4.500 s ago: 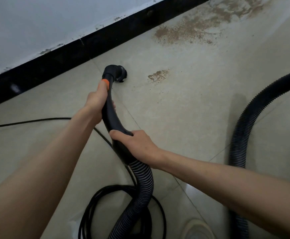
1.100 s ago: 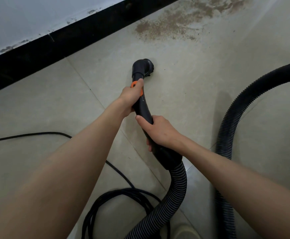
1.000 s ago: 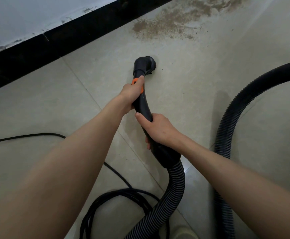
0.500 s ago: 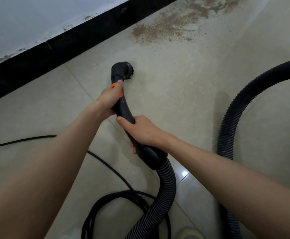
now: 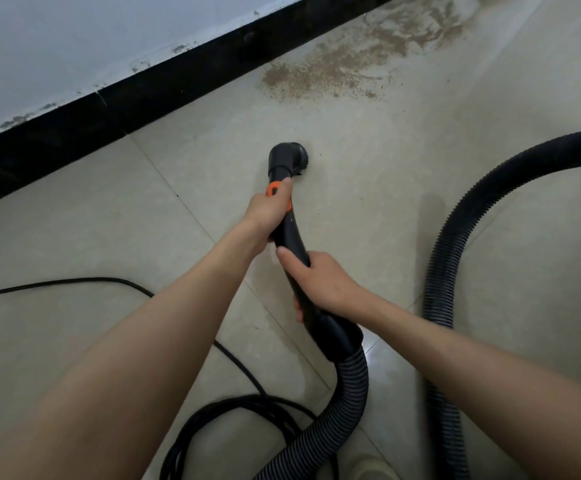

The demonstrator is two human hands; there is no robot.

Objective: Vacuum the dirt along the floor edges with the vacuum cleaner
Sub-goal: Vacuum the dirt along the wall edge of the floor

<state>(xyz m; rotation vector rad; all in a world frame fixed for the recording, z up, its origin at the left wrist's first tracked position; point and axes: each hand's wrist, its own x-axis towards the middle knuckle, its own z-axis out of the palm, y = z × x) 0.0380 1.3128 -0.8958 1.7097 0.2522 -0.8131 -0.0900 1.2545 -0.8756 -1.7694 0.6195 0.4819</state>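
Note:
The black vacuum wand (image 5: 291, 237) points away from me, and its round brush nozzle (image 5: 288, 157) rests on the pale tiled floor. My left hand (image 5: 267, 211) grips the wand just behind the nozzle, at its orange collar. My right hand (image 5: 320, 282) grips the curved handle lower down, above the ribbed hose (image 5: 348, 393). A wide patch of brown dirt (image 5: 344, 69) lies on the floor beyond the nozzle, beside the black skirting board (image 5: 164, 88).
The ribbed hose loops round on the right (image 5: 455, 237). A thin black power cable (image 5: 74, 281) crosses the floor on the left and coils near my feet (image 5: 233, 424). A white wall (image 5: 74, 36) rises above the skirting. A shoe tip (image 5: 368, 467) shows at the bottom.
The small dirt spot near the nozzle from several seconds ago is gone. Over the last half second the nozzle swung right, away from the skirting, with both hands still gripping the wand.

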